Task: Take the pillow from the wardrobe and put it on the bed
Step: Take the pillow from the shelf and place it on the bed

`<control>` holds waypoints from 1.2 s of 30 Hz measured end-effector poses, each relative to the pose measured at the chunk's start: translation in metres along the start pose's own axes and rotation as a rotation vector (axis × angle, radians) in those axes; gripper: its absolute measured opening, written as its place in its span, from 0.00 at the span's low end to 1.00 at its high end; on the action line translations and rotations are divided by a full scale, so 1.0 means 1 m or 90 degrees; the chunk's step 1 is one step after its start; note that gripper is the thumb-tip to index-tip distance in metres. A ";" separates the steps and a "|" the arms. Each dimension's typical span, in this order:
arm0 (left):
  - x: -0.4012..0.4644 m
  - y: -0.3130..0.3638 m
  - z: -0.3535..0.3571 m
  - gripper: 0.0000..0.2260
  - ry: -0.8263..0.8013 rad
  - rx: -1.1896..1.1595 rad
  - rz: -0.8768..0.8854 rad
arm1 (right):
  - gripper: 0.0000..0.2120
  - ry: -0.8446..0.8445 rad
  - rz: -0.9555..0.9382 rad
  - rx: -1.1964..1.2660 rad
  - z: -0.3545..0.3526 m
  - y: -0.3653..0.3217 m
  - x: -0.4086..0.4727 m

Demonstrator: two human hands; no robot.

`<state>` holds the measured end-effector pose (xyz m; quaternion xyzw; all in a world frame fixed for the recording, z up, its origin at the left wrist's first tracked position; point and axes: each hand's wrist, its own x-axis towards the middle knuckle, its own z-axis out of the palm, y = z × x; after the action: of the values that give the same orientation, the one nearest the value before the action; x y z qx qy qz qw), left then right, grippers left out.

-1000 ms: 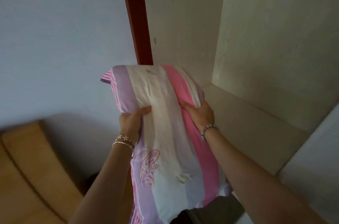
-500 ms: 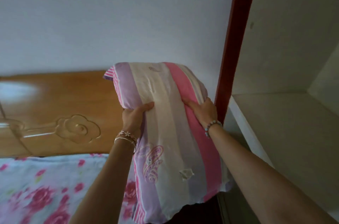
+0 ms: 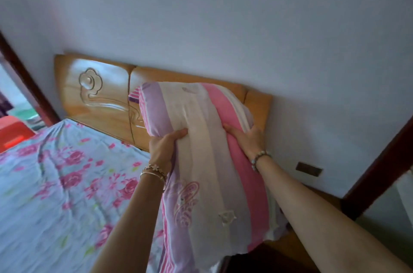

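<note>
The pillow [image 3: 207, 149] has purple, cream and pink stripes and a paisley print. I hold it up in the air in front of me, over the right edge of the bed. My left hand [image 3: 162, 147] grips its left side and my right hand [image 3: 248, 138] grips its right side. The bed [image 3: 55, 183] has a pale blue sheet with pink roses and lies at the lower left. The wardrobe's dark red frame [image 3: 380, 165] shows only at the right edge.
A carved wooden headboard [image 3: 100, 98] stands against the white wall behind the pillow. A wooden bedside surface [image 3: 288, 243] sits under the pillow's lower right. A doorway with red things [image 3: 11, 132] lies at the far left. A wall socket [image 3: 309, 169] is right of my wrist.
The view has swung left from the wardrobe shelf to the bed. The pillow, held in both hands the same way, now hangs over the bed's head end instead of the shelf.
</note>
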<state>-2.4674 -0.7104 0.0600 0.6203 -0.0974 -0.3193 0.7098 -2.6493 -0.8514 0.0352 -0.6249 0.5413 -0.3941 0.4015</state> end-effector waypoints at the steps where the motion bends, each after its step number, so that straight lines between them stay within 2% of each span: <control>1: 0.003 0.003 -0.014 0.20 0.019 -0.008 0.000 | 0.61 -0.025 -0.006 -0.006 0.016 -0.007 -0.002; 5: 0.011 0.017 -0.066 0.17 0.107 -0.039 0.019 | 0.61 -0.104 -0.029 -0.034 0.074 -0.032 -0.011; 10: 0.012 0.025 -0.115 0.24 0.188 -0.079 0.002 | 0.61 -0.197 -0.061 -0.031 0.133 -0.051 -0.023; 14: 0.007 0.023 -0.135 0.20 0.294 -0.073 0.006 | 0.62 -0.281 -0.086 -0.029 0.164 -0.056 -0.025; 17: 0.000 0.020 -0.138 0.16 0.363 -0.079 0.022 | 0.59 -0.329 -0.102 -0.012 0.181 -0.056 -0.022; 24: -0.004 0.001 -0.127 0.21 0.473 -0.088 0.022 | 0.59 -0.450 -0.109 -0.024 0.207 -0.044 -0.003; 30: -0.003 -0.028 -0.114 0.24 0.517 -0.113 -0.003 | 0.58 -0.502 -0.116 -0.034 0.215 -0.020 0.011; 36: 0.004 -0.052 -0.114 0.18 0.541 -0.148 -0.009 | 0.60 -0.512 -0.129 -0.051 0.225 -0.004 0.015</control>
<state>-2.4210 -0.6208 -0.0144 0.6132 0.2441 -0.0492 0.7496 -2.4378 -0.8491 -0.0432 -0.7943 0.2918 -0.1350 0.5155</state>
